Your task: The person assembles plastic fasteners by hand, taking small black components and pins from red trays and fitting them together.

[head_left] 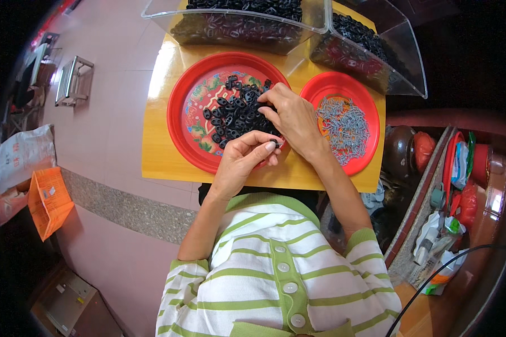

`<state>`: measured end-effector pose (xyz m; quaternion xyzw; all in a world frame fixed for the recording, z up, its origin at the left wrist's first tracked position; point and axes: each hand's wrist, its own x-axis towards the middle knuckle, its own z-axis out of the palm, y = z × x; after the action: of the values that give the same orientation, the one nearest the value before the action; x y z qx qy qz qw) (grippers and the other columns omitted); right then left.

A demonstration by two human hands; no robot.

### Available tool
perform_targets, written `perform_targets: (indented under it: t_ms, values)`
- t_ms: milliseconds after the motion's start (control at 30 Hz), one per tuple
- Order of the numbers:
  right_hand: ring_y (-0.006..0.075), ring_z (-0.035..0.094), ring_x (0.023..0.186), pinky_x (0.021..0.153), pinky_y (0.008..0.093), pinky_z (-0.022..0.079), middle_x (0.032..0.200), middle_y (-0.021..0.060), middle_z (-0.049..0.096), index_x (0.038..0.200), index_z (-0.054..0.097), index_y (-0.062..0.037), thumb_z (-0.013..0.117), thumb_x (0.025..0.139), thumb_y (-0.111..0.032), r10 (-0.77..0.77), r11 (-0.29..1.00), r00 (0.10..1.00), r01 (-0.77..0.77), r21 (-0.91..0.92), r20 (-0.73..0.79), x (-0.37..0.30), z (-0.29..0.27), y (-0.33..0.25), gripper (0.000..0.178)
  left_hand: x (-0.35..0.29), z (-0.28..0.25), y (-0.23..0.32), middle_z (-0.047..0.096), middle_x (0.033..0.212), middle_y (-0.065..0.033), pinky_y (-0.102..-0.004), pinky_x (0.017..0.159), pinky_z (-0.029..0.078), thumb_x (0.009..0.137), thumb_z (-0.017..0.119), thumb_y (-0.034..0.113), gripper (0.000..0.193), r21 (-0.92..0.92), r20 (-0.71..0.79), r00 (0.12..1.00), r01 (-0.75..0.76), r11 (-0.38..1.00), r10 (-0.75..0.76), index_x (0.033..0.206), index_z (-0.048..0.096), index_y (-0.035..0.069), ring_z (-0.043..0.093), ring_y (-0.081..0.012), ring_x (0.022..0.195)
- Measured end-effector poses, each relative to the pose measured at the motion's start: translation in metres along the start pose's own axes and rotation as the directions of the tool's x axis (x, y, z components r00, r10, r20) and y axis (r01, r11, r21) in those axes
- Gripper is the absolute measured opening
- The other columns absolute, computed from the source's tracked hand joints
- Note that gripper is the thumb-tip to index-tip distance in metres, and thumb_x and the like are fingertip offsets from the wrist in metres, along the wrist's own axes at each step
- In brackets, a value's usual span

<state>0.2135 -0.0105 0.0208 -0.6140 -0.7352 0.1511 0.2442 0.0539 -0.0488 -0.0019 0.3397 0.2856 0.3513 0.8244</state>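
My left hand [244,159] is closed in a pinch over the near rim of a large red plate [178,140]. Between its thumb and forefinger is a small black plastic piece [274,142], partly hidden by the fingertips. My right hand [294,117] reaches over the plate's right side, its thumb and forefinger apart at the edge of a heap of black plastic pieces [230,112]. These are small ovals with two holes. To the right, a smaller red plate [372,101] holds many short grey metal screws [343,126].
Two clear plastic bins, one at the back [239,33] and one at the back right [365,70], hold more black pieces on the yellow table [157,151]. A metal stool [73,81] and an orange bag [49,201] stand at left. Bags and household goods crowd the right side.
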Motion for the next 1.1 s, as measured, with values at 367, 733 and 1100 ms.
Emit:
perform_targets:
  t_ms: [367, 733, 1100]
  values:
    - [0.0119, 0.059, 0.066, 0.06, 0.0261, 0.047, 0.079, 0.0069, 0.064, 0.085, 0.063, -0.0011, 0.071, 0.073, -0.008, 0.261, 0.819, 0.963, -0.256, 0.514, 0.065, -0.007, -0.017, -0.002, 0.016, -0.002, 0.0, 0.001, 0.062, 0.087, -0.0037, -0.0203, 0.071, 0.047, 0.091, 0.056, 0.008, 0.016, -0.004, -0.001, 1.0, -0.02, 1.0, 0.02, 0.102, 0.062, -0.001, 0.057, -0.0076, 0.074]
    - [0.0073, 0.061, 0.068, 0.059, 0.0159, 0.049, 0.088, 0.0082, 0.065, 0.103, 0.059, 0.0006, 0.063, 0.085, -0.007, 0.346, 0.112, 0.881, -0.38, 0.918, 0.322, -0.026, -0.024, 0.007, 0.02, -0.005, 0.004, 0.013, 0.064, 0.085, -0.0081, -0.022, 0.068, 0.048, 0.09, 0.055, 0.006, 0.016, -0.043, -0.124, 0.99, -0.076, 0.996, 0.07, 0.1, 0.062, -0.004, 0.06, -0.0099, 0.07]
    - [0.009, 0.065, 0.072, 0.056, 0.0162, 0.054, 0.091, 0.0107, 0.066, 0.111, 0.056, 0.0033, 0.06, 0.088, -0.007, 0.298, -0.112, 0.864, -0.392, 0.913, 0.407, -0.033, -0.029, 0.005, 0.025, 0.0, 0.01, 0.016, 0.064, 0.085, -0.0083, -0.0218, 0.067, 0.048, 0.089, 0.054, 0.003, 0.019, -0.035, -0.18, 0.963, -0.212, 0.977, 0.203, 0.106, 0.061, -0.002, 0.059, -0.0097, 0.07]
